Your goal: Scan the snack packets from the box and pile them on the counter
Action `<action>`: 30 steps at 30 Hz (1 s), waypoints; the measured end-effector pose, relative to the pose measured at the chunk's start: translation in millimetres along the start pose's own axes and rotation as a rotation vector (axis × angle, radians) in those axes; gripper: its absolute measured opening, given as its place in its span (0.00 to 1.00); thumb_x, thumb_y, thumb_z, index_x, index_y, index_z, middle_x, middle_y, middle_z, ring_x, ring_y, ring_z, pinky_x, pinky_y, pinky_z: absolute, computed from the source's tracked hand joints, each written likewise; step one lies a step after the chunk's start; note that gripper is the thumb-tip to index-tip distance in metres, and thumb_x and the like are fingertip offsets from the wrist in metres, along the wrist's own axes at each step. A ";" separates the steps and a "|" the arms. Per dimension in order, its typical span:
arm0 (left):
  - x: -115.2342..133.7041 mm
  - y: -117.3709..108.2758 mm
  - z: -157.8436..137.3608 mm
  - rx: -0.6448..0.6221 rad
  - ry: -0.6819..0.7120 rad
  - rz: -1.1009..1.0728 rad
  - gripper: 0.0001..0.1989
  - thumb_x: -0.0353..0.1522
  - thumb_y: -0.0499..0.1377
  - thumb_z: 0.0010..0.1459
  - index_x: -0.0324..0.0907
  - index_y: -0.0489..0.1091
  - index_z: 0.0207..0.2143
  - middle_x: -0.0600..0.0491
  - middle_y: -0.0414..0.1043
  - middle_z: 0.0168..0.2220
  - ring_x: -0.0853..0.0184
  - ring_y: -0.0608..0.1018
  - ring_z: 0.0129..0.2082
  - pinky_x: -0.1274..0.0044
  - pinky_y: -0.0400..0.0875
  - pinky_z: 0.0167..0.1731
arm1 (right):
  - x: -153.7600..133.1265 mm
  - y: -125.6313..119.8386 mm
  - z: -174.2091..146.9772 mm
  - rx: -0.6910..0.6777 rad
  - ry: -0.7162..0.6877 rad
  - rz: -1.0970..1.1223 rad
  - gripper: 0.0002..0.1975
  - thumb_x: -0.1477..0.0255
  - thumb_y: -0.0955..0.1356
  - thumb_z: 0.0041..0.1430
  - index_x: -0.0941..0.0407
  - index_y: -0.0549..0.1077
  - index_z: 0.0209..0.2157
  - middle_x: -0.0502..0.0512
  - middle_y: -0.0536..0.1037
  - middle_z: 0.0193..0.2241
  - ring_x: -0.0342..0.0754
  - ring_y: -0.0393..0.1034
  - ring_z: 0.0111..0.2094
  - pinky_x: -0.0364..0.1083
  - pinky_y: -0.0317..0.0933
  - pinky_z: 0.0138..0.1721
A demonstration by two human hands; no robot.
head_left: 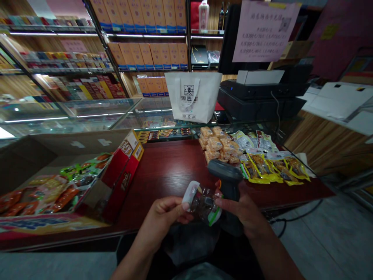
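Near the front edge of the dark red counter [171, 163], my left hand [167, 216] pinches the white end of a small clear snack packet [205, 204] with dark contents and a green corner. My right hand [243, 210] is wrapped round the handle of a black barcode scanner [229, 181]. Its thumb also rests on the packet's right side. The scanner stands upright with its head over the counter, just right of the packet. Some of my right fingers are hidden behind the handle.
An open carton [121, 175] of snack packets stands at left. Back right lie stacked orange-brown packs [217, 144], yellow-edged packets [262, 167] and pale packets [247, 140]. Behind are a white tote bag [194, 97], a glass case [128, 109] and a black till [256, 99].
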State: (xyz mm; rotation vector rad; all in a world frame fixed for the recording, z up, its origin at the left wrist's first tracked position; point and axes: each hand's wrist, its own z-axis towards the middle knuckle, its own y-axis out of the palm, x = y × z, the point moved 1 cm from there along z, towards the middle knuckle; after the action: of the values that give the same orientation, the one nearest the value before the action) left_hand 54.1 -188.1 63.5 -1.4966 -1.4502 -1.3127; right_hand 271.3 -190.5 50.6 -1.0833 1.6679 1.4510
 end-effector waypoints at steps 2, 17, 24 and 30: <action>-3.8 -2.4 3.4 0.068 0.008 -0.025 0.14 0.41 0.74 0.44 0.39 0.82 0.27 0.50 0.79 0.22 0.69 0.79 0.21 0.82 0.73 0.24 | -0.2 -0.3 1.4 0.030 -0.018 -0.013 0.24 0.70 0.83 0.39 0.55 0.77 0.40 0.46 0.79 0.30 0.45 0.72 0.31 0.44 0.66 0.36; 0.1 7.2 28.3 0.437 0.201 -0.240 0.20 0.40 0.77 0.37 0.37 0.80 0.30 0.51 0.81 0.26 0.66 0.83 0.26 0.79 0.78 0.30 | 7.7 6.0 -51.7 0.038 -0.043 -0.313 0.27 0.44 0.70 0.56 0.56 0.76 0.31 0.51 0.73 0.20 0.47 0.66 0.22 0.46 0.61 0.27; -7.1 15.3 38.5 0.465 0.239 -0.283 0.20 0.39 0.76 0.38 0.37 0.80 0.31 0.51 0.82 0.28 0.64 0.84 0.29 0.76 0.80 0.33 | 5.1 21.2 -61.1 0.020 0.045 -0.259 0.33 0.38 0.68 0.52 0.56 0.76 0.31 0.48 0.69 0.17 0.44 0.61 0.19 0.44 0.58 0.24; -11.5 20.3 41.3 0.460 0.264 -0.283 0.18 0.38 0.75 0.41 0.36 0.79 0.31 0.51 0.82 0.28 0.65 0.84 0.29 0.76 0.80 0.35 | 0.8 20.8 -64.5 0.046 0.020 -0.313 0.32 0.38 0.67 0.53 0.56 0.75 0.29 0.49 0.69 0.17 0.44 0.62 0.19 0.44 0.59 0.25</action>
State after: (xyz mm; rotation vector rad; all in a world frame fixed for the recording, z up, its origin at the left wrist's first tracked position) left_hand 83.8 -156.0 44.9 -0.8136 -1.6838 -1.1748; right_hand 254.5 -253.4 69.1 -1.2716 1.4591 1.1987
